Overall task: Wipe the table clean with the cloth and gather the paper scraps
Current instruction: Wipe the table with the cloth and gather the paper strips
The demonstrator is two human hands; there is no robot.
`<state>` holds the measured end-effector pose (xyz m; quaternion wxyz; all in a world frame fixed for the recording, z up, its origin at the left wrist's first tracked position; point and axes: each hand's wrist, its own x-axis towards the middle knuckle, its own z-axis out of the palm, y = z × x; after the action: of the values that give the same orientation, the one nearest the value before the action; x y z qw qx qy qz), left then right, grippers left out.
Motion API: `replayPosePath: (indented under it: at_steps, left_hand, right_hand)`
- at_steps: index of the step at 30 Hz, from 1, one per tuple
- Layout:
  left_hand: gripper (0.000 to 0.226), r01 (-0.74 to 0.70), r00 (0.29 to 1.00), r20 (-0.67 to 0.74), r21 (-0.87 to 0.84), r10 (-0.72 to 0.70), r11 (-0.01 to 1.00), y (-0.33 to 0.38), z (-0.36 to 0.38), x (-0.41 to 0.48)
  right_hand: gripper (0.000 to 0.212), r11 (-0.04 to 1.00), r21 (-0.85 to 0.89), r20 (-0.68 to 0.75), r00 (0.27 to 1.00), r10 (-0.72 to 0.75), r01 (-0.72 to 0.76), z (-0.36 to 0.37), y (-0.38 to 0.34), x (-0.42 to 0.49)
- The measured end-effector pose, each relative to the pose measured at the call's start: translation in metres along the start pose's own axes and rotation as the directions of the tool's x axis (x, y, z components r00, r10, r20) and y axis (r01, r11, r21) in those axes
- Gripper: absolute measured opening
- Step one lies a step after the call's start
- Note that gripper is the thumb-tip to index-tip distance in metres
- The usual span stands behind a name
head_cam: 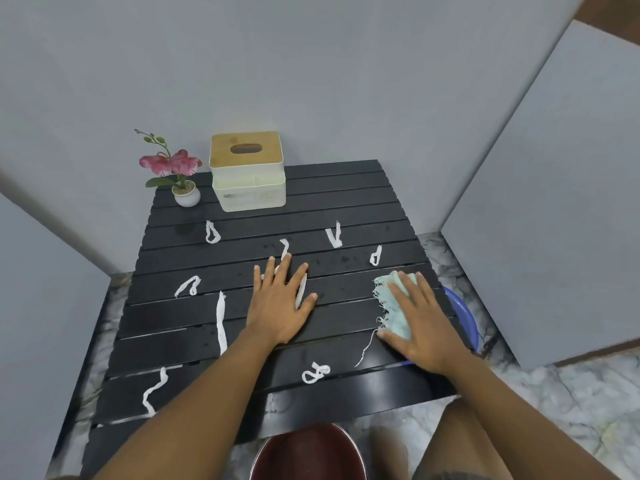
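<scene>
A black slatted table [346,188] carries several twisted white paper scraps, among them a long strip [221,320], a knot [315,373] near the front and a loop [212,233] at the back. My left hand [280,303] lies flat, fingers spread, in the middle of the table, over a scrap [300,292] that shows between its fingers. My right hand [419,323] presses flat on a frayed light green cloth [389,306] near the table's right edge.
A cream tissue box with a wooden lid [247,171] and a small potted pink orchid [180,174] stand at the back. A blue basin [465,317] sits on the floor past the right edge, a dark red bowl [308,452] below the front edge. Grey walls close in.
</scene>
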<state>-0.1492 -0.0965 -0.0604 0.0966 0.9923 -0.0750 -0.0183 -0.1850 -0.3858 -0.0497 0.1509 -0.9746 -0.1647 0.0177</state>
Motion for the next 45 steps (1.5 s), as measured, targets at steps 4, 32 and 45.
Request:
replayPosePath:
  at_steps: [4,32,45]
  left_hand:
    - [0.061,0.01,1.0,-0.02,-0.03,-0.011,1.0,-0.002,0.004,0.002]
    - [0.06,0.028,0.999,-0.032,-0.068,-0.03,0.997,-0.003,0.006,0.004]
    - [0.058,-0.015,1.0,-0.023,-0.093,0.013,0.996,-0.033,-0.011,0.075]
  right_hand:
    - [0.065,0.977,0.046,-0.158,0.964,0.215,-0.21,0.007,0.005,0.032]
    - [0.056,0.99,0.138,-0.065,0.997,-0.031,0.04,0.03,-0.076,0.094]
    - [0.051,0.914,0.189,-0.215,0.893,0.396,-0.36,-0.003,0.017,0.118]
